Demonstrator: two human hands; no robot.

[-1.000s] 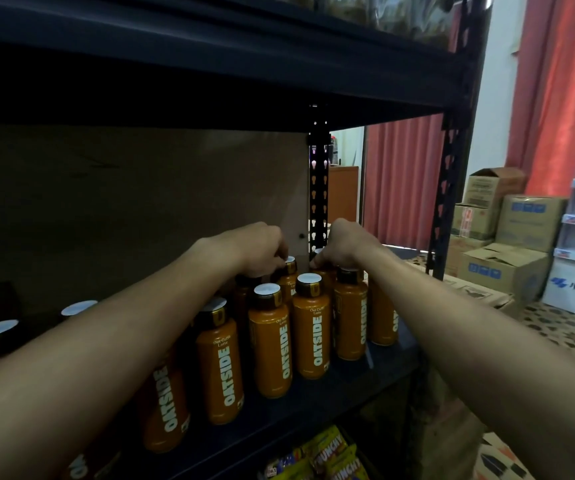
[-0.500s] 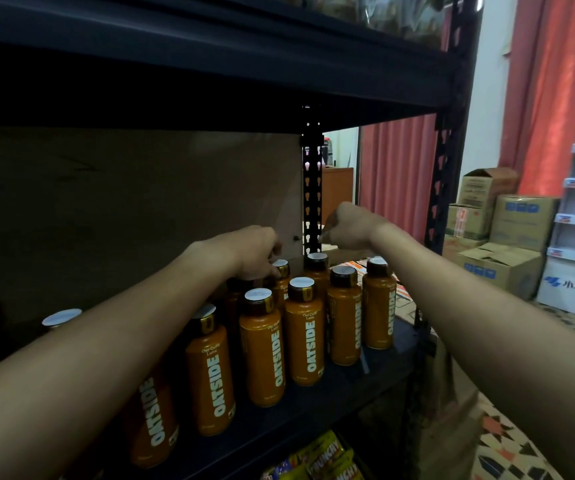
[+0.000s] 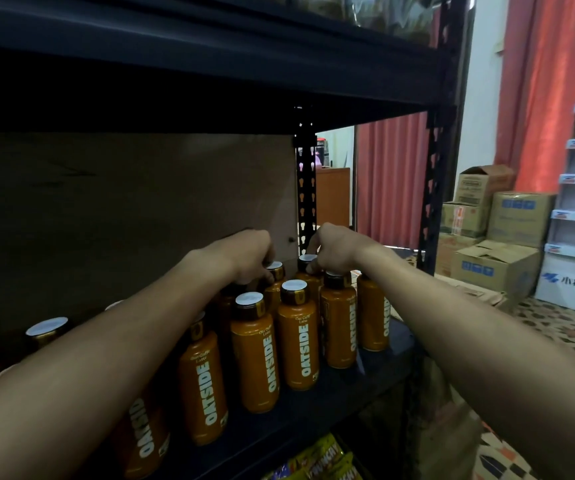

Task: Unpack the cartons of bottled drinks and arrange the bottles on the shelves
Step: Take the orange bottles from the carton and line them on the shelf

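Shelf rack, black, carries orange Oatside bottles upright in rows at its right end. Cartons stacked on floor, well apart to the right. Left hand curls round back-row bottle at its top; right hand pinches neighbouring back bottle by the cap.

To us the bottles look smooth orange plastic with a soft sheen, their caps topped pale and matt (foil or paper, we cannot tell). The shelf is matt black painted metal, its back panel dull brown board. The cartons are plain cardboard, the curtain pleated red cloth, the snack packets glossy film.
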